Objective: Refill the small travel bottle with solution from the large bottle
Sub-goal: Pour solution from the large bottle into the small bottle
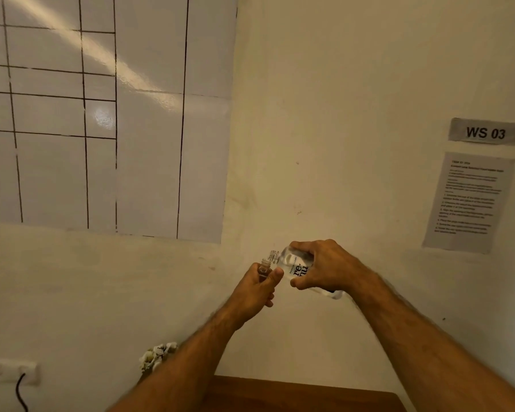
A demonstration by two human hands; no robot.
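Bare forearms fill the lower part of the view, reaching up and forward above the brown wooden surface (304,395), whose edge shows at the bottom.

At their ends the work is under way. The small clear travel bottle with an open threaded neck (264,267) stands nearly upright in the left hand (254,292), which is clenched round its body with the thumb across the front. Just beside it, the large clear plastic solution bottle with dark lettering on a white label (295,267) is tipped over on its side in the right hand (321,269), fingers wrapped over the top and thumb beneath. Its open neck points left and sits right above the mouth of the small one, almost touching.

Both caps look to be off, so the opening steps seem done and the pour is either starting or in progress; no stream can be made out, and the fill level of the small bottle is hidden by the fingers. Filling, then recapping both bottles, appears to remain.

Behind the hands is a cream wall with a glossy white gridded sheet (101,114), a grey "WS 03" label (485,132) and a printed instruction sheet (467,202). White artificial flowers (156,355) and a wall socket with a black cable (9,373) sit low on the left.
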